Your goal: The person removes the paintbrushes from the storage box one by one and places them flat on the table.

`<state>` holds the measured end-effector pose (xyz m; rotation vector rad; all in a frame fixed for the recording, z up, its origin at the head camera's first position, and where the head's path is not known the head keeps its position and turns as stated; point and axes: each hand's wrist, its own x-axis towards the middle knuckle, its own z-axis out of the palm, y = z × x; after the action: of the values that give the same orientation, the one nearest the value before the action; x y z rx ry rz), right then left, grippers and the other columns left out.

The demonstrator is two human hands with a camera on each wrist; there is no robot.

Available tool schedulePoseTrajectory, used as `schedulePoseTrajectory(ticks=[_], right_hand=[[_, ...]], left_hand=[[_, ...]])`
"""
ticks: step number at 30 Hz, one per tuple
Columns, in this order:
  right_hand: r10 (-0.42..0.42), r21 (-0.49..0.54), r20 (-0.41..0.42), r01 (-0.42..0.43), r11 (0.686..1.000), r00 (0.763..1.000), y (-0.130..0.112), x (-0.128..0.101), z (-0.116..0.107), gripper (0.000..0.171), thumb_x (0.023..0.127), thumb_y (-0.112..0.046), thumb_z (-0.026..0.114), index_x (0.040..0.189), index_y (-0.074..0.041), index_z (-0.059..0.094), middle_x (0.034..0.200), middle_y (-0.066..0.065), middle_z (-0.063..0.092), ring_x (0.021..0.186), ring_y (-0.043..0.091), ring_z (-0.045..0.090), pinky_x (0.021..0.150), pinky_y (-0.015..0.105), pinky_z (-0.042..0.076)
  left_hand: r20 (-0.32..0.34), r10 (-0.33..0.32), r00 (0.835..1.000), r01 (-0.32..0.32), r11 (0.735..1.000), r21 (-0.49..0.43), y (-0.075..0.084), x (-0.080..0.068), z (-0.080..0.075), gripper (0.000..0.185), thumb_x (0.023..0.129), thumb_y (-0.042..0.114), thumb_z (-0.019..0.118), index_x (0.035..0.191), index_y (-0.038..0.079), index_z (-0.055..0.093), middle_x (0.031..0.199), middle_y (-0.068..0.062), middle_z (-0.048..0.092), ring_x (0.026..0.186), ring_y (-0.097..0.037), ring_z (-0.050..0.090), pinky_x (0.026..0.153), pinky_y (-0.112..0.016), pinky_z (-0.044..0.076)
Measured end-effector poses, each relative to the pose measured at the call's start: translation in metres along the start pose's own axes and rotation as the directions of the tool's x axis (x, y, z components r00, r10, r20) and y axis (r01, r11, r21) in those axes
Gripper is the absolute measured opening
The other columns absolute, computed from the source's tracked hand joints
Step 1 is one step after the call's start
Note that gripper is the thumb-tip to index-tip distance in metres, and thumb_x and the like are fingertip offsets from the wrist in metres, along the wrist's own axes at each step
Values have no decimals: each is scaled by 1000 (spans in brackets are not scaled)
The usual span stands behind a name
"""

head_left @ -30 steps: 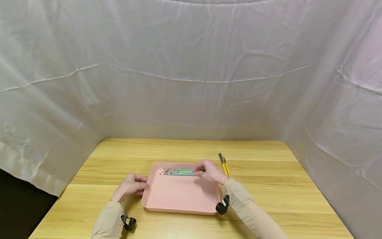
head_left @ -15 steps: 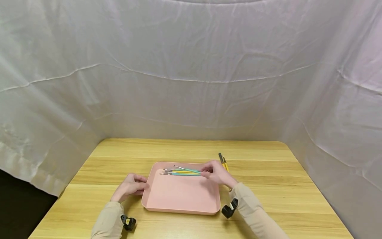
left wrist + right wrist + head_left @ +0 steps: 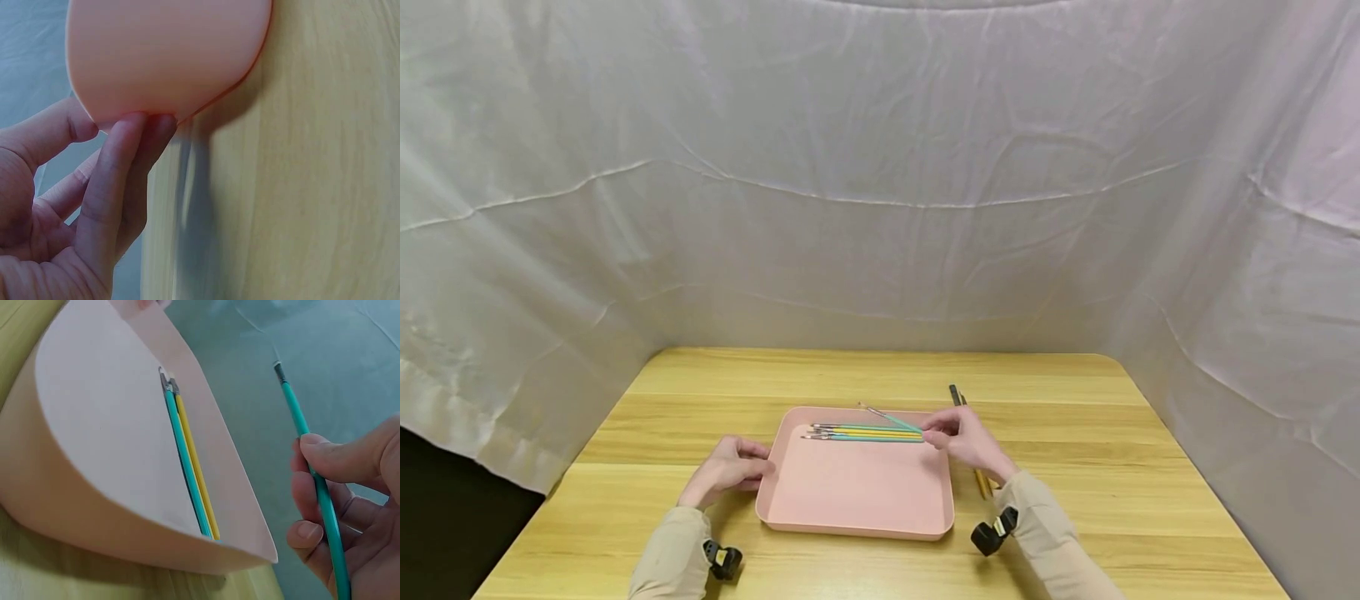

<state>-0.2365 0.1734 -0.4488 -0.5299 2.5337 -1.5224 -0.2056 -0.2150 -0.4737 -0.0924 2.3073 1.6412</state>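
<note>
A teal-handled paintbrush (image 3: 296, 409) is pinched between the thumb and fingers of my right hand (image 3: 966, 440), its bristle end pointing up and left. That hand hovers over the right side of the pink tray (image 3: 857, 492). Inside the tray, along its far side, lie several slim paintbrushes (image 3: 865, 432) with teal and yellow handles, bristle ends to the left. My left hand (image 3: 728, 467) grips the tray's left rim; in the left wrist view its fingers (image 3: 109, 181) press against the wall from outside.
Yellow-handled brushes (image 3: 982, 483) lie on the wooden table (image 3: 1075, 467) just right of the tray, partly hidden by my right hand and wrist. Grey cloth (image 3: 880, 250) hangs around the table's back and sides. Each wrist carries a small black camera (image 3: 992, 533).
My right hand has moved right and lifted one teal paintbrush off the group in the tray, its bristle end tilting up. The left hand and tray have stayed put.
</note>
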Motion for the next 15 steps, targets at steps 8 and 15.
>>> schedulePoseTrajectory(ticks=[8,15], right_hand=[[-5,114,-62,12,993,998,11,-9,-11,20,95,0,63,108,15,66,95,32,67,73,11,61,67,24,57],[47,150,-122,-28,988,991,22,-15,-23,20,96,2,61,108,17,64,89,20,67,69,11,60,65,24,56]], left_hand=[[1,-4,1000,4,1000,2,0,0,0,34,84,0,69,113,-18,62,85,-4,71,76,-11,67,66,-25,61],[-4,0,1000,0,1000,7,0,0,0,33,85,0,69,112,-18,63,88,-6,71,76,-12,67,67,-26,62]])
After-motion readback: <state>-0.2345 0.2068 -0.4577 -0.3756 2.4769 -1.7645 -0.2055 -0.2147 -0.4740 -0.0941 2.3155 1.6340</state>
